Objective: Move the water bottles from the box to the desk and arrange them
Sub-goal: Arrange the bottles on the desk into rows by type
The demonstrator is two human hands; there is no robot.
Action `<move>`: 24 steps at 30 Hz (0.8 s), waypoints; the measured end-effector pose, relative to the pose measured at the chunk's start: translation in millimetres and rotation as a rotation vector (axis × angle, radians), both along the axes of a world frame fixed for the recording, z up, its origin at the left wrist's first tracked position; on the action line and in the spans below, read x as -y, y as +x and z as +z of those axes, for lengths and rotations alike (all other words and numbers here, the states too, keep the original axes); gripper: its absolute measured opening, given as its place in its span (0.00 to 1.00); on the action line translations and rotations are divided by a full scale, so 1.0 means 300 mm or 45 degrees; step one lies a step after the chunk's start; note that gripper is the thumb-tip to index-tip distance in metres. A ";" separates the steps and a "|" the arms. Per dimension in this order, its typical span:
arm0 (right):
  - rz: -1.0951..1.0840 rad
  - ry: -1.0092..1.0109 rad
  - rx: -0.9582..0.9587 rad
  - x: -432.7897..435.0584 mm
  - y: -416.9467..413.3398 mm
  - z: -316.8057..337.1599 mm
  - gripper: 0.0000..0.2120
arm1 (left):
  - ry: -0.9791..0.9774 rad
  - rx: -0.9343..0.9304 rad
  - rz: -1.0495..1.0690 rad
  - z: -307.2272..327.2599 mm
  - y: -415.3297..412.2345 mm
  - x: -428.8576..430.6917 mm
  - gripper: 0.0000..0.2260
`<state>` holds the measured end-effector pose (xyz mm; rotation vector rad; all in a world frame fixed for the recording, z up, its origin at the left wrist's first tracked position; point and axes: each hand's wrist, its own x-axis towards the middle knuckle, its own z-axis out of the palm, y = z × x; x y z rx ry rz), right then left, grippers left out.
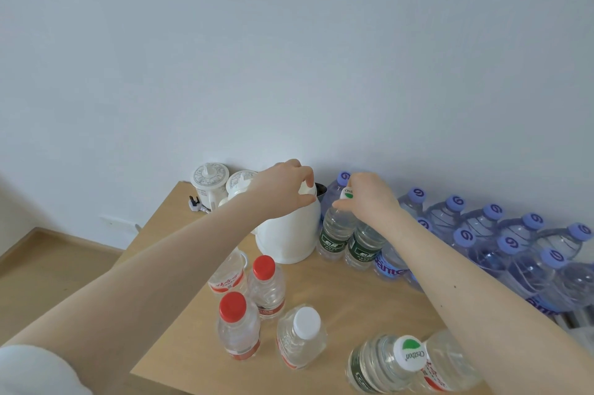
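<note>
My left hand [283, 185] grips the top of a white electric kettle [289, 233] standing on the wooden desk [353, 304]. My right hand [369, 195] holds the cap end of a green-labelled water bottle [334, 233], upright beside a second green-labelled bottle [363, 246], just right of the kettle. Two red-capped bottles [265, 285] [238, 324] and a white-capped one [300, 336] stand in the desk's middle; another bottle [225, 272] is partly hidden under my left forearm. A green-and-white-capped bottle [382, 362] stands at the front edge. No box is in view.
Several large purple-capped bottles [501, 240] line the wall at the right. Two white lidded mugs [209, 185] and a power plug [196, 203] sit at the desk's far left corner. Wooden floor [48, 259] lies to the left.
</note>
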<state>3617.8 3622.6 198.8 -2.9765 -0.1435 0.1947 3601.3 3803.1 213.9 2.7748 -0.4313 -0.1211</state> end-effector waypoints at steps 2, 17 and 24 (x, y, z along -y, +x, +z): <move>0.022 0.032 0.023 0.006 -0.007 0.008 0.20 | -0.012 -0.007 -0.013 -0.005 0.000 0.010 0.13; 0.019 0.293 0.339 0.124 -0.269 0.112 0.14 | -0.073 0.043 -0.093 0.062 -0.167 0.142 0.12; 0.023 0.374 0.357 0.179 -0.492 0.114 0.15 | -0.127 0.102 -0.089 0.073 -0.374 0.214 0.14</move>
